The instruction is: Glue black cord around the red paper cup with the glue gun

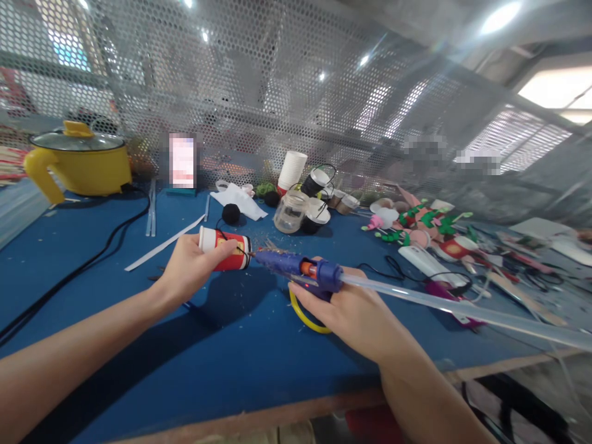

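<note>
A red and white paper cup (222, 250) lies sideways in my left hand (192, 265), its thumb pressed on the red side. Black cord runs over the cup's side and rim, toward a black yarn ball (231, 214) just behind. My right hand (356, 311) is wrapped round a blue glue gun (296, 265), whose tip is at the cup's dark end. Whether tip and cup touch is too small to tell. A long clear glue stick (430, 302) sticks out of the gun's back. Below the gun, a yellow ring (308, 317) shows beside my right hand.
On the blue table (185, 376) stand a yellow pot (90, 166) at the left, its black cable trailing forward, and a phone (182, 161) farther back. Stacked cups (292, 171) and a clear jar (290, 213) are behind the gun. Craft flowers and tools crowd the right.
</note>
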`<state>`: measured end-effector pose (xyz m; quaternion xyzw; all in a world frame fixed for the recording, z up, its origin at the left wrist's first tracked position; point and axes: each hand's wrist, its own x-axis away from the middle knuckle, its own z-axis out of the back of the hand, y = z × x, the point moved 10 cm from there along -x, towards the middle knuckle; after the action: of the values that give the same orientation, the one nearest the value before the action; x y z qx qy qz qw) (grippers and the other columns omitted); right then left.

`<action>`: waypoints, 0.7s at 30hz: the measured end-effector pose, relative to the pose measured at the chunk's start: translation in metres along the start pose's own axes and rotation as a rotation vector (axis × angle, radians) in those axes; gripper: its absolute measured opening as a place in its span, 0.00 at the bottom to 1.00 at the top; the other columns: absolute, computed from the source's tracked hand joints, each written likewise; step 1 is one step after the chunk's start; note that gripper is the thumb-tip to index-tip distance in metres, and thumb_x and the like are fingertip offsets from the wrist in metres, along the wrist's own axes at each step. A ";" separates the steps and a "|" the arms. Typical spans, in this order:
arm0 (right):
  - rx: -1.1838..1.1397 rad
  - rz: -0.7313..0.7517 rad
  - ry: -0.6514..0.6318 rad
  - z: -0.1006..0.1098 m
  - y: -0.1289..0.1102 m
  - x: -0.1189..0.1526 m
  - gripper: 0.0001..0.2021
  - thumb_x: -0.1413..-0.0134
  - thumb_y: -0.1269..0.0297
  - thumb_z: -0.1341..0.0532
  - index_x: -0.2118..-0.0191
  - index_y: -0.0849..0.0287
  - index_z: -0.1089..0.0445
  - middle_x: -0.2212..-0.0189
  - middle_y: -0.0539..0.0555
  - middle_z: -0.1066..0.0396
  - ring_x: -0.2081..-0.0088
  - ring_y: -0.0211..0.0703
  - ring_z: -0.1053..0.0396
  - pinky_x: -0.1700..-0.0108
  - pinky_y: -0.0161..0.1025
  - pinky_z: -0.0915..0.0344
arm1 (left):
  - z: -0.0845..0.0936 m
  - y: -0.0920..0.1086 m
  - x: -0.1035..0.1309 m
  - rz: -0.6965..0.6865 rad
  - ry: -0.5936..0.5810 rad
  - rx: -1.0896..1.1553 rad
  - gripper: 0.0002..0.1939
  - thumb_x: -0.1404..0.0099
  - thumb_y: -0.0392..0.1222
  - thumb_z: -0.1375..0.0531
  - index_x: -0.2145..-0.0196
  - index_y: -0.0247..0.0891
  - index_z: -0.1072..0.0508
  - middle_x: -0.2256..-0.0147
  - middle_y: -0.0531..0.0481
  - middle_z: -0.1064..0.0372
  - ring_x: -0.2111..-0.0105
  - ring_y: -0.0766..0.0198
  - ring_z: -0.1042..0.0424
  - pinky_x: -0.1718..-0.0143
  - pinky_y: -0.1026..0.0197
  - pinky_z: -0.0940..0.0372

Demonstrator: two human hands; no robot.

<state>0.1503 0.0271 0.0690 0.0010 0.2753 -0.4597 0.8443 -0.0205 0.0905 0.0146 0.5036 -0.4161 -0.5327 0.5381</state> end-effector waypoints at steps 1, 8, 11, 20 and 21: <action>-0.003 -0.002 -0.006 0.000 0.000 0.000 0.09 0.46 0.66 0.49 0.70 0.57 0.33 0.80 0.51 0.32 0.78 0.41 0.33 0.76 0.36 0.38 | 0.000 0.000 0.000 0.000 -0.001 0.006 0.11 0.56 0.44 0.37 0.83 0.32 0.31 0.87 0.56 0.39 0.87 0.73 0.46 0.88 0.70 0.54; 0.018 0.024 -0.012 0.000 -0.003 0.000 0.09 0.47 0.68 0.49 0.70 0.56 0.33 0.80 0.51 0.32 0.78 0.41 0.33 0.76 0.36 0.38 | 0.000 -0.001 -0.001 -0.012 -0.011 -0.019 0.12 0.54 0.46 0.38 0.83 0.33 0.31 0.87 0.56 0.40 0.87 0.72 0.46 0.87 0.69 0.53; 0.025 0.029 -0.004 0.000 -0.004 0.000 0.09 0.47 0.68 0.49 0.70 0.56 0.32 0.80 0.51 0.32 0.78 0.41 0.33 0.75 0.36 0.37 | 0.000 0.002 -0.001 -0.031 -0.009 -0.033 0.12 0.54 0.46 0.39 0.83 0.33 0.32 0.87 0.56 0.40 0.87 0.72 0.45 0.87 0.68 0.52; -0.003 -0.011 0.038 0.005 0.001 -0.002 0.08 0.48 0.65 0.47 0.70 0.58 0.32 0.76 0.54 0.30 0.72 0.44 0.31 0.71 0.37 0.34 | 0.000 0.020 0.005 -0.202 0.025 -0.114 0.08 0.54 0.43 0.38 0.81 0.34 0.29 0.83 0.54 0.35 0.83 0.70 0.41 0.83 0.68 0.45; -0.015 -0.011 0.029 0.005 0.001 -0.002 0.08 0.48 0.65 0.48 0.70 0.58 0.32 0.76 0.54 0.30 0.72 0.43 0.31 0.71 0.36 0.34 | 0.000 0.021 0.006 -0.222 0.021 -0.125 0.08 0.53 0.43 0.39 0.80 0.34 0.28 0.81 0.54 0.34 0.82 0.69 0.39 0.82 0.68 0.43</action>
<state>0.1522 0.0283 0.0740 0.0000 0.2910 -0.4623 0.8376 -0.0166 0.0835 0.0344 0.5177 -0.3182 -0.6085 0.5103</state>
